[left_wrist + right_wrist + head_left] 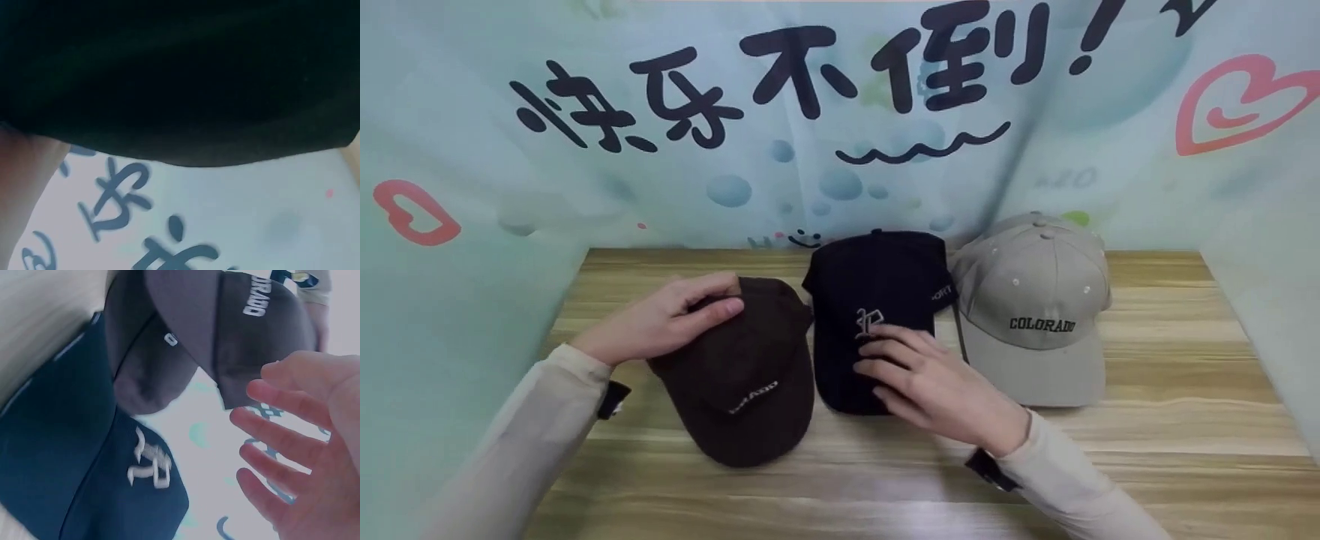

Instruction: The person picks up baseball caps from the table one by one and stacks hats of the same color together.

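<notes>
At the left of the head view, my left hand (667, 319) grips a dark brown cap (735, 345) by the back of its crown. Its white lettering is partly out of sight. The right wrist view shows a brown crown (264, 343) with lettering and a second lettered brown part (152, 377) overlapped by a brim. My right hand (937, 382) hovers over the front of a navy cap (877, 270) with a silver letter, fingers loosely extended; contact is unclear. Dark fabric (185, 84) fills much of the left wrist view and hides the left fingers.
A beige cap (1035, 292) marked COLORADO stands right of the navy cap, close beside it. All the caps are on a wood-grain table (1177, 375). A printed cloth backdrop (660, 195) hangs behind and at the sides.
</notes>
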Motion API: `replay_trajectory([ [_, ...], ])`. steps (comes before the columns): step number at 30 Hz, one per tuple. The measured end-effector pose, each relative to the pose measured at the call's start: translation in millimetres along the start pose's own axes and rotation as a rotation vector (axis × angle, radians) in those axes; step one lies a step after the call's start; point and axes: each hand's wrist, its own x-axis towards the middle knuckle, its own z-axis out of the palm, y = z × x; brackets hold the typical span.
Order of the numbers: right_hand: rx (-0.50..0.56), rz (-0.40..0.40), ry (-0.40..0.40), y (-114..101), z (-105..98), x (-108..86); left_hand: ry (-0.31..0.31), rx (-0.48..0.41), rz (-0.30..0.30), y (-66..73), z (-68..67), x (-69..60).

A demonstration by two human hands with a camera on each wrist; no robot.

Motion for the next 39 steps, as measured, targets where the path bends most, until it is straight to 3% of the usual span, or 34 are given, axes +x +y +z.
replay_trajectory([
  [5,0.013,-0.018,0.025,7.6,-3.8,-23.2,-0.040,-0.057,-0.169,-26.1,3.7,12.1],
  [10,0.053,0.023,0.046,12.4,-1.8,-38.0,-0.095,-0.033,-0.305,-49.6,4.3,13.7],
  [13,0.070,0.038,0.055,13.3,-0.3,-40.6,-0.096,0.004,-0.302,-60.7,7.6,12.8],
  [17,0.074,0.055,0.039,13.5,1.5,-42.3,-0.044,0.123,-0.253,-71.6,15.7,9.5],
  [20,0.086,0.060,0.034,14.2,3.4,-43.8,0.011,0.243,-0.267,-72.8,22.2,4.1],
  [25,0.109,0.055,0.056,15.3,4.2,-48.3,0.098,0.429,-0.368,-60.7,38.4,-2.5],
  [27,0.109,0.057,0.057,15.1,3.4,-50.2,0.096,0.496,-0.406,-53.2,47.8,-5.3],
  [30,0.109,0.070,0.054,14.7,2.6,-52.1,0.028,0.580,-0.439,-45.3,61.9,-10.4],
  [34,0.117,0.082,0.044,15.1,3.6,-53.4,-0.020,0.686,-0.418,-46.2,72.9,-14.1],
  [39,0.136,0.096,0.030,14.5,7.6,-57.9,0.069,0.862,-0.374,-47.2,82.0,-18.9],
])
